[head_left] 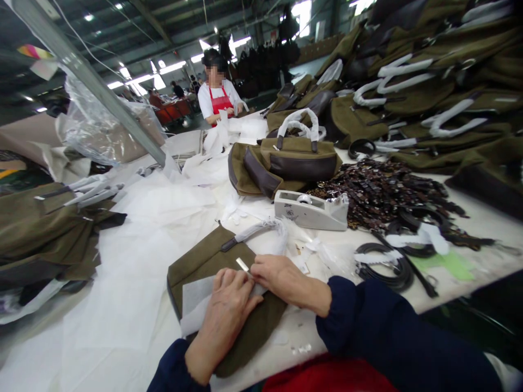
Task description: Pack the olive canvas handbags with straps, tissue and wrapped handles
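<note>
An olive-green bag (212,245) with dark trim lies flat on the table in front of me, its handle (261,231) wrapped in white. A sheet of white paper (196,305) rests across the bag. My left hand (229,305) presses on this paper with bent fingers held close together, gripping it. Close beside it, my right hand (281,275) pinches at the paper's upper edge; what is between the fingertips is hidden. Just above both hands, a small shiny pale plate (242,264) sits on the bag.
A tape dispenser (310,209) stands beyond the bag, before another olive bag (302,158). Brown straps (392,190) and coiled black straps (384,267) lie right. Paper sheets (134,261) and olive bags (44,234) are left. More bags (441,92) pile up right; a co-worker (220,95) stands opposite.
</note>
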{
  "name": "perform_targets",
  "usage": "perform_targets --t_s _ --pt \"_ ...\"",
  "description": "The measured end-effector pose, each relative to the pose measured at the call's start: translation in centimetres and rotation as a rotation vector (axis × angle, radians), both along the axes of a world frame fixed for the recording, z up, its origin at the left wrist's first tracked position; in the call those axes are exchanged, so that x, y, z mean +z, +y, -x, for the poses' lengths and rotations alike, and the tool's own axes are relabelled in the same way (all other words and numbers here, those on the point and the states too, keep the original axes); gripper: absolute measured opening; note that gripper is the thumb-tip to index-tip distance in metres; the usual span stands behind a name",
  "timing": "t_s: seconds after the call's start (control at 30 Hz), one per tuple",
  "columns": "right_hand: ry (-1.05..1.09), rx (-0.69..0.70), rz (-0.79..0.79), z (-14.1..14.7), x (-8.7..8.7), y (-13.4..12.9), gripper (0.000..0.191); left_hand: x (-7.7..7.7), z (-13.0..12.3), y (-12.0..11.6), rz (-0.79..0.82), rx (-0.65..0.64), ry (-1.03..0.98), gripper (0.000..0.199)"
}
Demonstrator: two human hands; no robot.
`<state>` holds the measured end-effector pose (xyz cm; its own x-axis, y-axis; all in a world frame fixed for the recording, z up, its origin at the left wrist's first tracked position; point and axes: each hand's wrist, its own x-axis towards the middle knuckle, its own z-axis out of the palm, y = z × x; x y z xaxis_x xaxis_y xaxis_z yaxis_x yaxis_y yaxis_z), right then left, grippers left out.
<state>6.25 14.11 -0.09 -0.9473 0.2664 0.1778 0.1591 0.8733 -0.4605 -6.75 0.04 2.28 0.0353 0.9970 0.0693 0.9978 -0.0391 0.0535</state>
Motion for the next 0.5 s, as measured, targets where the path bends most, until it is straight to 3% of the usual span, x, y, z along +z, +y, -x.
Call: perform_targets --t_s 0.33,0.5 --pt "0.048 -0.014 -0.043 -1.0 -1.9 -0.7 0.017 0.3 0.3 -0.1 -0.193 0.089 -0.079 0.02" --pt "0.1 -0.023 -0.02 -0.9 -2.7 -0.7 0.019 -0.4 -0.2 0.5 0.009 0.074 -0.103 0.014"
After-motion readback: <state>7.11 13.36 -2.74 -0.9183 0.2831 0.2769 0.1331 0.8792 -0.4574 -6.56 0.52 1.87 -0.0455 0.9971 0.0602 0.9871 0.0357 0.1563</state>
